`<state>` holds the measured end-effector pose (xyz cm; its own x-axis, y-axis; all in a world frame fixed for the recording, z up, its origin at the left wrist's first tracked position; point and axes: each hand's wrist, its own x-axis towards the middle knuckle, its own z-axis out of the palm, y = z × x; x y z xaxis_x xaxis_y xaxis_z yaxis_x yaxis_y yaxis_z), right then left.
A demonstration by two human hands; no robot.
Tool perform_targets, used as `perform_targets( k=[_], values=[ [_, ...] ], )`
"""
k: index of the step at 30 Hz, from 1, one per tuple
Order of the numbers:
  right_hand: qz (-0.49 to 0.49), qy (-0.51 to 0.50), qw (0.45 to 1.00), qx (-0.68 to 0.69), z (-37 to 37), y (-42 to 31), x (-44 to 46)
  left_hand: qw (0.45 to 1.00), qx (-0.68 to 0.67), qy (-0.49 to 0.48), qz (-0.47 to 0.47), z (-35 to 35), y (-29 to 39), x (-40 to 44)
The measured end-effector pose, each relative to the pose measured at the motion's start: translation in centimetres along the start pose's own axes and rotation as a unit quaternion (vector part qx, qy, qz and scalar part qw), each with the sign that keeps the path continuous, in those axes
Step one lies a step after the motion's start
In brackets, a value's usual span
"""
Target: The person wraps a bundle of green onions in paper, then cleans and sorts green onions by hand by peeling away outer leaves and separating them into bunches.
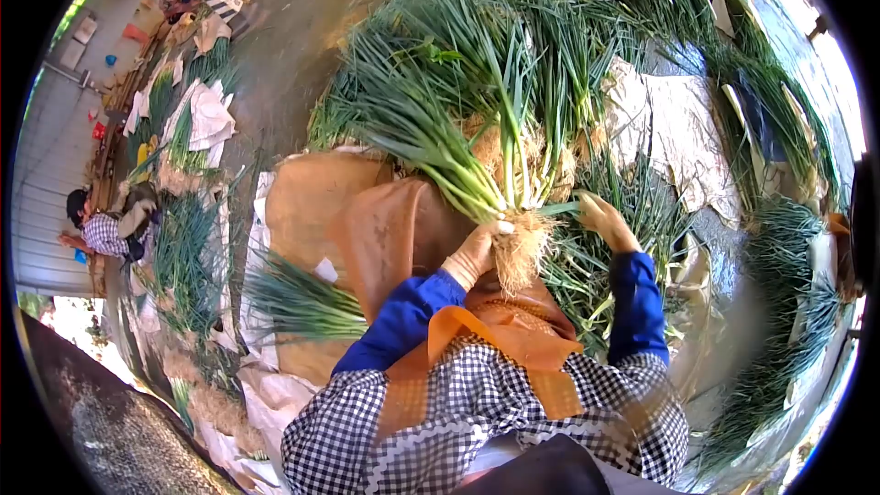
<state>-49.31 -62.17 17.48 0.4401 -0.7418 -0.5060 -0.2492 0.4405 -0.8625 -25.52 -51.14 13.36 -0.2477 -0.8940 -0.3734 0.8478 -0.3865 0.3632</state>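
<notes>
A bunch of green onions (454,165) lies across my lap, leaves pointing away from me and pale roots (522,252) towards me. My left hand (470,257) is closed around the bunch near its root end. To the right, my right hand (605,223) pinches the end of a flat green leaf (561,208) that runs to the base of the bunch. An orange-brown apron (394,229) covers my lap under the bunch. Just beyond is a large heap of green onions (403,55), with several root clumps facing me.
On a brown sheet (316,192) to my left lies a smaller bunch of green onions (302,298). Loose leaves (596,302) are strewn at my right. More onions (779,312) line the right side, near pale sacks (683,128). Another person (105,229) sits at far left.
</notes>
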Motion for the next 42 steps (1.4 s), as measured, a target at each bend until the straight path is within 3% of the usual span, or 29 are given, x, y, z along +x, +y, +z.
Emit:
perform_targets(
  k=[1, 3, 5, 7, 8, 9, 11, 13, 15, 16, 17, 19, 22, 23, 24, 25, 26, 27, 28, 29, 31, 32, 33, 35, 36, 37, 40, 41, 42],
  values=[
    [-0.048, -0.020, 0.999, 0.011, 2.2, -0.8, 1.3, 0.999, 0.026, 0.033, -0.023, 1.6, 0.1, -0.2],
    [-0.068, -0.108, 0.992, -0.001, 5.6, -2.6, 3.0, 0.963, 0.259, 0.071, 0.018, 2.0, -0.1, -0.2],
    [-0.075, -0.172, 0.980, -0.071, 7.6, -4.8, 3.1, 0.935, 0.348, 0.072, 0.023, 4.7, -0.1, -1.3],
    [-0.208, -0.211, 0.954, 0.043, 10.3, -7.2, 0.3, 0.824, 0.559, 0.061, 0.067, 5.3, 0.8, -0.4],
    [-0.251, -0.211, 0.944, -0.036, 10.4, -5.7, 1.6, 0.797, 0.592, -0.001, 0.119, 7.6, 1.8, -1.2],
    [-0.291, -0.126, 0.929, -0.192, 10.3, -5.6, 1.7, 0.812, 0.571, -0.001, 0.124, 6.3, 0.7, -0.6],
    [-0.102, -0.156, 0.978, -0.097, 10.1, -7.1, 1.1, 0.639, 0.767, 0.037, 0.054, 8.9, 1.9, -0.6],
    [-0.092, -0.127, 0.985, -0.076, 9.3, -5.6, 2.1, 0.544, 0.834, 0.053, -0.071, 9.0, 1.7, -0.4],
    [-0.051, -0.176, 0.982, 0.032, 7.5, -5.0, 2.7, 0.535, 0.845, -0.016, -0.010, 8.0, 2.1, -1.8],
    [-0.068, -0.223, 0.972, 0.027, 6.3, -4.8, 3.7, 0.546, 0.831, -0.052, 0.086, 7.9, 2.2, -2.9],
    [-0.091, -0.219, 0.970, 0.059, 6.0, -4.9, 4.2, 0.522, 0.835, -0.090, 0.151, 7.9, 2.1, -4.0],
    [-0.092, -0.195, 0.976, 0.013, 3.9, -6.1, 4.1, 0.405, 0.891, -0.161, 0.130, 8.1, 1.7, -6.4],
    [-0.019, -0.189, 0.968, 0.163, 1.3, -6.2, 5.0, 0.492, 0.764, -0.406, 0.093, 7.9, 2.2, -8.7],
    [0.017, -0.176, 0.967, 0.184, 1.0, -7.0, 4.3, 0.520, 0.768, -0.331, 0.175, 8.6, 3.7, -8.6],
    [0.025, -0.197, 0.961, 0.192, 0.6, -7.3, 4.3, 0.690, 0.659, -0.269, 0.133, 8.0, 4.6, -6.4],
    [0.026, -0.199, 0.961, 0.191, 0.8, -7.5, 4.5, 0.781, 0.600, -0.153, 0.084, 6.9, 5.6, -4.0],
    [0.001, -0.209, 0.975, 0.078, 1.2, -7.8, 4.6, 0.861, 0.504, -0.029, 0.057, 5.8, 6.6, -1.6],
    [-0.024, -0.215, 0.976, -0.039, 1.6, -8.3, 4.7, 0.931, 0.363, 0.013, 0.027, 5.6, 5.6, 0.0],
    [-0.041, -0.194, 0.978, -0.065, 4.1, -10.0, 2.4, 0.951, 0.307, -0.024, -0.024, 5.3, 5.3, 1.8],
    [-0.031, -0.148, 0.984, -0.090, 6.2, -10.4, 1.1, 0.993, 0.110, -0.043, -0.002, 2.4, 2.7, 5.6],
    [-0.254, -0.170, 0.916, -0.259, 8.7, -9.0, 1.5, 0.999, 0.009, -0.005, 0.041, 6.9, 3.5, 4.8],
    [-0.279, -0.123, 0.871, -0.385, 8.6, -8.8, 0.6, 0.985, -0.147, -0.017, 0.092, 6.1, 2.8, 6.7],
    [-0.296, -0.075, 0.808, -0.504, 8.3, -8.8, -0.3, 0.982, -0.146, -0.007, 0.116, 5.7, 3.0, 6.2],
    [-0.266, -0.151, 0.884, -0.353, 7.3, -10.9, -2.5, 0.974, -0.108, 0.028, 0.198, 6.9, 4.8, 4.2],
    [-0.251, -0.162, 0.934, -0.198, 6.4, -11.1, -3.3, 0.960, -0.140, -0.038, 0.239, 3.9, 5.2, 6.1],
    [-0.229, -0.172, 0.957, -0.036, 5.2, -10.9, -3.6, 0.957, -0.121, -0.231, 0.126, 0.8, 6.4, 6.7],
    [-0.143, -0.088, 0.978, 0.120, 4.0, -5.2, -0.3, 0.956, -0.141, -0.160, 0.203, 2.4, 7.6, 5.6],
    [-0.007, -0.068, 0.955, 0.289, 5.4, -2.7, -0.9, 0.955, -0.121, -0.161, 0.216, 1.8, 8.3, 6.4],
    [-0.026, -0.111, 0.923, 0.367, 7.2, -0.1, -1.1, 0.955, -0.102, -0.164, 0.227, 1.7, 8.7, 6.9]
  ],
)
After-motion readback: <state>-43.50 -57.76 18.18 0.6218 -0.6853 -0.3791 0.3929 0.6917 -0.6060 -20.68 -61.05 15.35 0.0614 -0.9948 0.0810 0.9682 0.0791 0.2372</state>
